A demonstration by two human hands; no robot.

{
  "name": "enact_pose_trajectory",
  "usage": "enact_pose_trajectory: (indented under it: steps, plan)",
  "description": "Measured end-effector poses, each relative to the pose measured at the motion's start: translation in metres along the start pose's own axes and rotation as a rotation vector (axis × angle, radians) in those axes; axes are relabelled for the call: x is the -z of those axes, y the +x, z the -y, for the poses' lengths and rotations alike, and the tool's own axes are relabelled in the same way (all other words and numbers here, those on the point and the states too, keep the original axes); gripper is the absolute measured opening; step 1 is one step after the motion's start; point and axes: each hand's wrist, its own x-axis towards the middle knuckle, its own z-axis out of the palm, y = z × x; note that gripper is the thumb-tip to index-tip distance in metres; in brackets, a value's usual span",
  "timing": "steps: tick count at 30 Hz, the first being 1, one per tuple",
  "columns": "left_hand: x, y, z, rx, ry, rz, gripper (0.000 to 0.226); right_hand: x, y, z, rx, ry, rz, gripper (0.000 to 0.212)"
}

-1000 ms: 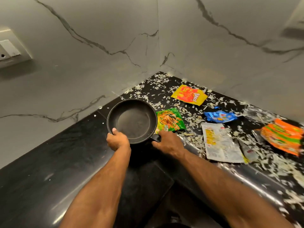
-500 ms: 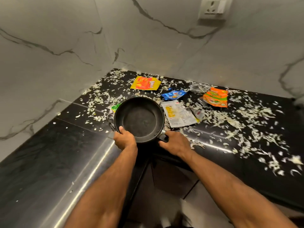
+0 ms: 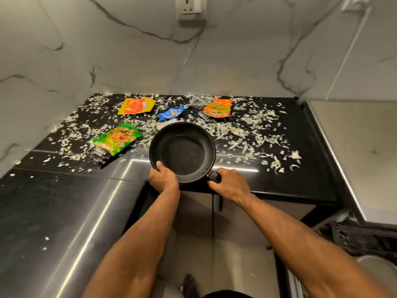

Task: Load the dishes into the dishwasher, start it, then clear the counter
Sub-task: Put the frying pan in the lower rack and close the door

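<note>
You've swung the frying pan (image 3: 182,152) to the right over the last second, so the green noodle packet (image 3: 117,141) that was tucked against it now sits well clear on its left, and the white wrapper you could see half a second ago is mostly hidden behind the pan. Your left hand (image 3: 163,179) grips the near rim, thumb hooked inside the pan. Your right hand (image 3: 231,184) is wrapped round the black handle (image 3: 213,176). Pan's at the front edge of the black counter (image 3: 300,186); can't tell if it's resting or just lifted. Behind it you've got a yellow snack packet (image 3: 137,106), a blue wrapper (image 3: 170,112) and an orange packet (image 3: 218,107), all sitting in pale shredded scraps (image 3: 253,130) strewn across the counter. Wall socket (image 3: 190,7) is up top on the marble.
</note>
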Motion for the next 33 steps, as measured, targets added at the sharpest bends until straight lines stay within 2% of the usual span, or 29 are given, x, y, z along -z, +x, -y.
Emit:
enact_pose_trajectory:
  steps: [8, 13, 22, 27, 33]
  plan:
    - [-0.008, -0.110, 0.033, 0.010, 0.002, 0.116, 0.032, 0.032, -0.088, -0.079, -0.121, -0.031, -0.008, 0.025]
    - [-0.009, -0.169, 0.046, -0.022, 0.063, 0.207, 0.032, 0.038, -0.146, -0.114, -0.218, -0.006, -0.063, 0.021]
    - [-0.005, -0.237, 0.065, -0.122, 0.104, 0.417, 0.033, 0.041, -0.234, -0.143, -0.405, 0.056, -0.190, 0.031]
    - [0.013, -0.276, 0.091, -0.113, 0.120, 0.569, 0.027, 0.031, -0.298, -0.150, -0.515, 0.072, -0.269, 0.030]
    - [0.050, -0.337, 0.121, -0.103, 0.168, 0.685, 0.028, 0.025, -0.382, -0.161, -0.637, 0.063, -0.284, 0.033]
